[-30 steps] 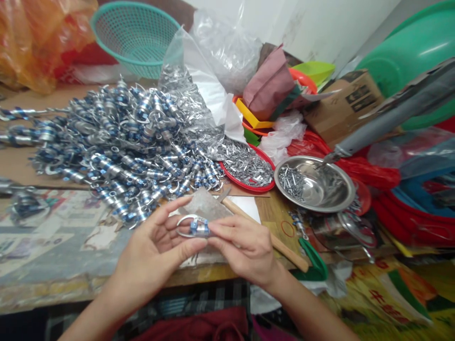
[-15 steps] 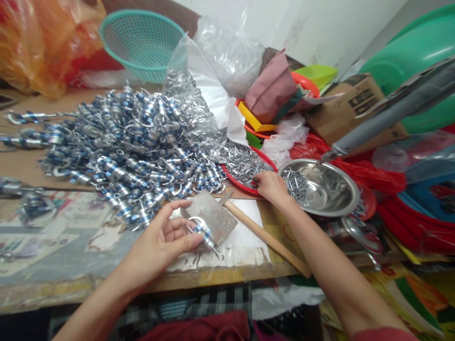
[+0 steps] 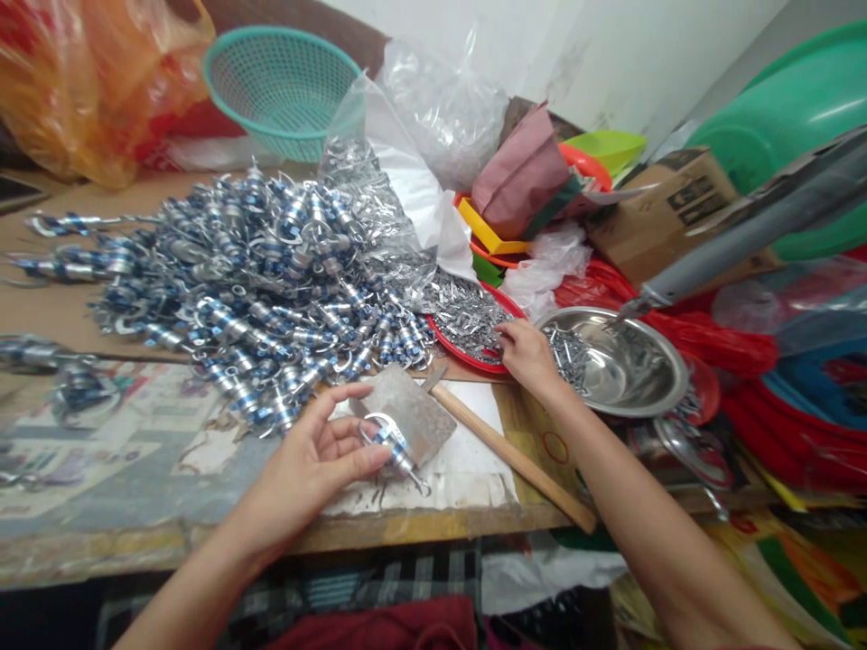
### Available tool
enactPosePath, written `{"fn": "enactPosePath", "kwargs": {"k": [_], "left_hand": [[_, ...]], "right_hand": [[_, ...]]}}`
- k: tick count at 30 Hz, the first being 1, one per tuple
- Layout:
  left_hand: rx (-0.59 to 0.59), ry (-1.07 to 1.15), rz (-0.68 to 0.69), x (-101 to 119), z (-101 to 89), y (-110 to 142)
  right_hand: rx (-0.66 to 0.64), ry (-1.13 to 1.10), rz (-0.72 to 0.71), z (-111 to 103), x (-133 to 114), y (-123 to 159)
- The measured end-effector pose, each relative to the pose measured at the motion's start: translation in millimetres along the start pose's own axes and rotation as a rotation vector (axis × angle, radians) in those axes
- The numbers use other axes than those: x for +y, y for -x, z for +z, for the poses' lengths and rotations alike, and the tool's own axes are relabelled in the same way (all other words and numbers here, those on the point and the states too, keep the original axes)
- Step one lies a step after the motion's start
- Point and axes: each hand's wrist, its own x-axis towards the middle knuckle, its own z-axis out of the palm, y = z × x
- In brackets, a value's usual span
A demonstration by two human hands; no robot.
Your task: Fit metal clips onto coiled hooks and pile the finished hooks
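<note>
My left hand [image 3: 318, 462] pinches a small silver and blue metal hook piece [image 3: 391, 444] just above a flat grey metal block [image 3: 405, 410] near the table's front edge. My right hand [image 3: 529, 354] reaches out to the red tray [image 3: 443, 338] heaped with small silver metal parts, with its fingers curled down onto the parts at the tray's right rim. What those fingers hold, if anything, is hidden. A large heap of the same silver and blue hook pieces [image 3: 257, 271] covers the table's middle and left.
A steel bowl [image 3: 643, 379] with small screws stands right of the tray, a grey tool [image 3: 745, 235] pointing into it. A wooden stick [image 3: 515, 460] lies by the block. Teal basket [image 3: 284, 86], plastic bags [image 3: 433, 108], cardboard box [image 3: 670, 203] and green tub [image 3: 799, 99] crowd the back and right.
My right hand let go of the hook piece and reached right to the red tray of small parts. My left hand kept the piece and lowered it slightly toward the metal block.
</note>
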Motion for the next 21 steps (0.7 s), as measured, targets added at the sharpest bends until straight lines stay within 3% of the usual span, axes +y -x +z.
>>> {"fn": "enactPosePath", "kwargs": {"k": [5, 7, 10, 16, 21], "left_hand": [[-0.015, 0.022, 0.003, -1.1, -0.5, -0.9], [-0.016, 0.024, -0.001, -1.4, -0.5, -1.1], [-0.026, 0.025, 0.009, -1.9, -0.4, -0.8], [-0.027, 0.027, 0.025, -2.9, -0.3, -1.0], [-0.022, 0.037, 0.025, -2.1, -0.1, -1.3]], "right_hand": [[-0.036, -0.310, -0.077, -9.3, -56.9, 39.3], [-0.067, -0.516, -0.231, -12.5, -84.2, 59.7], [-0.142, -0.487, -0.474, -17.2, -110.8, 78.8], [-0.336, -0.358, -0.588, -22.4, -116.9, 72.7], [-0.262, -0.389, -0.593, -4.0, -122.3, 72.3]]}}
